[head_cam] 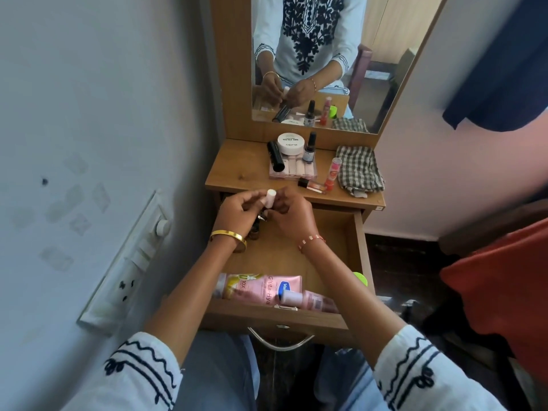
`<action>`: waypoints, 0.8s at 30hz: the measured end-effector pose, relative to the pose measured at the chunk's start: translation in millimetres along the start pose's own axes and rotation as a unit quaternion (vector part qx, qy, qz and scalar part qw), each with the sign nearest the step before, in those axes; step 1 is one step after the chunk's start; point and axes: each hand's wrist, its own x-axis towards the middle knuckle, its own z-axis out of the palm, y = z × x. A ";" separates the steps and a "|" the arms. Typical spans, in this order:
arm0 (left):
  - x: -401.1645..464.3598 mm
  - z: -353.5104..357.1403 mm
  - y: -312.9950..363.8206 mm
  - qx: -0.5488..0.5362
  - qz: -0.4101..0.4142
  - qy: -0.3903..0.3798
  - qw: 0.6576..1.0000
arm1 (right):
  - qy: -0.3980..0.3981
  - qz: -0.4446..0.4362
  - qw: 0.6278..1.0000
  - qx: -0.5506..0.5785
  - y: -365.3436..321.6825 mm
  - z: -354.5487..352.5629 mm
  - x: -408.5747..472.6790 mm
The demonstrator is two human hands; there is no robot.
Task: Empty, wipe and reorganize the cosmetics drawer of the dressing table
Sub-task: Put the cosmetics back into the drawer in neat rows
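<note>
- Bare drawer (360, 247) floor lay open mid-drawer; lotion tubes (267, 287) crowded its front.
- Counter (237, 173) left part stood free; cosmetics and checked cloth (360, 172) blocked the right.
</note>
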 end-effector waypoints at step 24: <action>-28.8 2.2 -43.8 -0.062 -0.120 0.099 0.986 | -0.005 0.036 0.994 -0.103 38.0 4.1 0.8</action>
